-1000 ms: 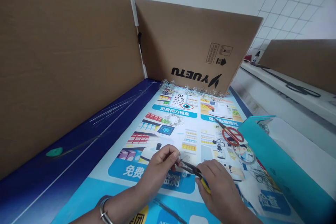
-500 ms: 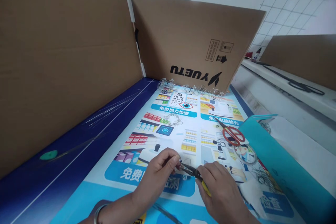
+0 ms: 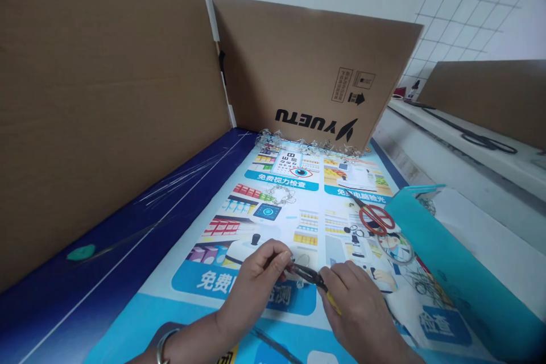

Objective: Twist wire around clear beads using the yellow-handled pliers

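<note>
Far to the left of the fingers, a broad brown cardboard panel, upright along the edge of the worktop. Straight beyond the fingers, a second cardboard panel marked "YUETU", printed upside down. Beneath the fingers and stretching away, a printed sheet of blue captions and shop pictures; to their left, a dark blue strip with a white line. To the right of the fingers, a turquoise-sided holder, white within.

At the centre, a right hand, closed around the handles of yellow-gripped pliers, and facing it a left hand, thumb and forefinger pinched on a small piece too tiny to make out. Pliers pointed leftward, tip right at the left fingertips; jaws, parted or together, impossible to tell.

Beyond the right fingers, red-handled scissors; nearer, just beside the holder, a clear coil and a tangle of dark wire. Well left of the fingers, a green object. Beyond the left fingers, a ring of clear strands. On the left wrist, a silver-coloured bracelet.
</note>
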A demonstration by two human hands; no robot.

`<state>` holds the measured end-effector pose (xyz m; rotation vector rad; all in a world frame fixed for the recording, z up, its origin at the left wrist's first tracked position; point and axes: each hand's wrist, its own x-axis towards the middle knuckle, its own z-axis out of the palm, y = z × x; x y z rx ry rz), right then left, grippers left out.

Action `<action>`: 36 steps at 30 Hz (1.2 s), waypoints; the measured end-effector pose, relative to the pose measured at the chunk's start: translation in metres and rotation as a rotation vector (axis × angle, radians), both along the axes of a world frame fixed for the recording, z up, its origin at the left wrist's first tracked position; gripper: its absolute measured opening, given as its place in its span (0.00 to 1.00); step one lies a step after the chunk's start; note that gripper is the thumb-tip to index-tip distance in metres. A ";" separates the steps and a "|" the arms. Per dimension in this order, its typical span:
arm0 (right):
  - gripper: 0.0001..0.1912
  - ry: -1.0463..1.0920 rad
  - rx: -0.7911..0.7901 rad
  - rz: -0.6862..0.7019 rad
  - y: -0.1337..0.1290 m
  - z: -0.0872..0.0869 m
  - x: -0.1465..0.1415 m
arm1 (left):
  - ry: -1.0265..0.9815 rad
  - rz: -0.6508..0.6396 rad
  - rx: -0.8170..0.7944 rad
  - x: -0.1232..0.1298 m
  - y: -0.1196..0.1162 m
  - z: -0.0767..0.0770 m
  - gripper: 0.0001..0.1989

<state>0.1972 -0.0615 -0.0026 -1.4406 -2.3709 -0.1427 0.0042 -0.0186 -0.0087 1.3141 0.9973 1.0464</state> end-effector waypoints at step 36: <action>0.02 0.224 -0.408 -0.051 -0.007 0.012 -0.005 | -0.041 -0.018 0.015 -0.001 -0.004 0.008 0.09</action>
